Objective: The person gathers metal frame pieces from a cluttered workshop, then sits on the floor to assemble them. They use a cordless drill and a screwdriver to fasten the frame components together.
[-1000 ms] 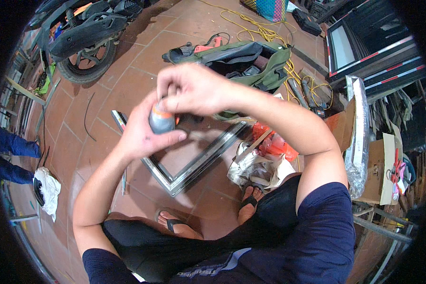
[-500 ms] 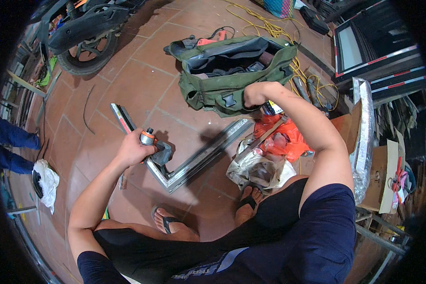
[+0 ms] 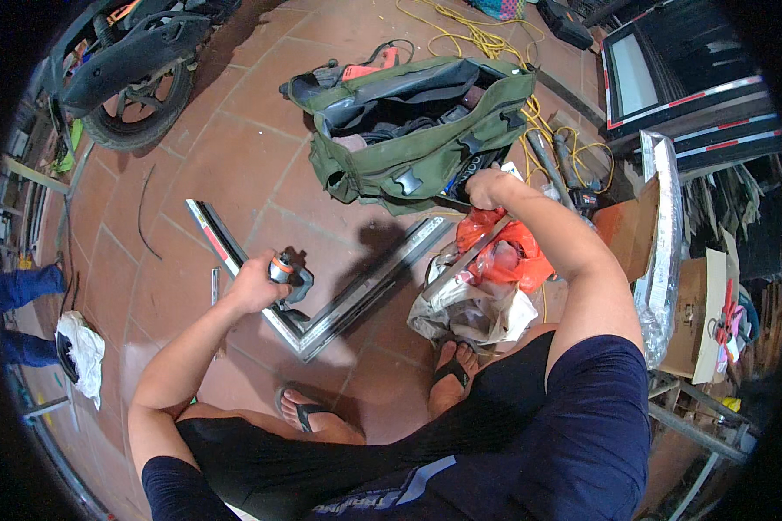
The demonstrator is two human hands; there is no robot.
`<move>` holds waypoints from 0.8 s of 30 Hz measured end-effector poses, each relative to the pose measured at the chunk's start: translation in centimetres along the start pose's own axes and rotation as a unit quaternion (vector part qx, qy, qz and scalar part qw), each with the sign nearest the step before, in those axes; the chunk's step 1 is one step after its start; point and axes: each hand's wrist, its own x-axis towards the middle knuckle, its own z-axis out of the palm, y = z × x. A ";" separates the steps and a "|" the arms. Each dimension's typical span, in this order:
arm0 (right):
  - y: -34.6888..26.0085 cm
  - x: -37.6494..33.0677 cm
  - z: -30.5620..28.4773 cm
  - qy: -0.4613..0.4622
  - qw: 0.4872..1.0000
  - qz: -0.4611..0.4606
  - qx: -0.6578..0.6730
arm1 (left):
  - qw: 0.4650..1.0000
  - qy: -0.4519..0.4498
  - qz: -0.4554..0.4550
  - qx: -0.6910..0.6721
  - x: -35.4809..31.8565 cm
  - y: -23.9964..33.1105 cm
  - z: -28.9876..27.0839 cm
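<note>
My left hand [image 3: 256,285] is wrapped round a cordless drill [image 3: 297,282] with a dark body and an orange-and-grey collar. The drill is over the corner of an L-shaped metal frame piece [image 3: 356,300] lying on the floor. My right hand [image 3: 488,187] reaches to the front side pocket of an open green tool bag [image 3: 365,165]. Its fingers are curled and partly hidden at the pocket, so what they grip, if anything, does not show. Below that hand sit a red plastic bag [image 3: 513,260] and a whitish sack [image 3: 443,317], with a hammer-like handle across them.
A motorcycle wheel [image 3: 143,113] stands at the far left. Yellow cable [image 3: 473,39] lies coiled behind the bag. On the right are a cardboard box [image 3: 686,321] and a plastic-wrapped length [image 3: 660,260]. Another person's legs [image 3: 26,291] show at the left edge.
My right hand has shifted slightly right and down along the bag's front pocket. My left hand still holds the drill, now tipped a little. The view has shifted slightly.
</note>
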 end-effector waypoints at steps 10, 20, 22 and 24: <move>0.9 0.5 -0.5 0.014 0.999 -0.031 0.024 | 0.998 -0.026 0.037 0.043 0.8 0.8 -0.2; 1.0 1.0 -2.0 0.108 0.989 -0.035 0.099 | 0.999 -0.004 0.049 0.020 0.8 0.8 0.7; 1.3 1.4 -2.4 0.083 0.993 -0.028 0.076 | 0.998 0.000 0.059 0.009 0.8 0.7 0.9; 1.4 2.2 -2.8 0.034 0.999 -0.009 0.041 | 0.998 0.008 0.069 0.013 1.0 0.7 0.9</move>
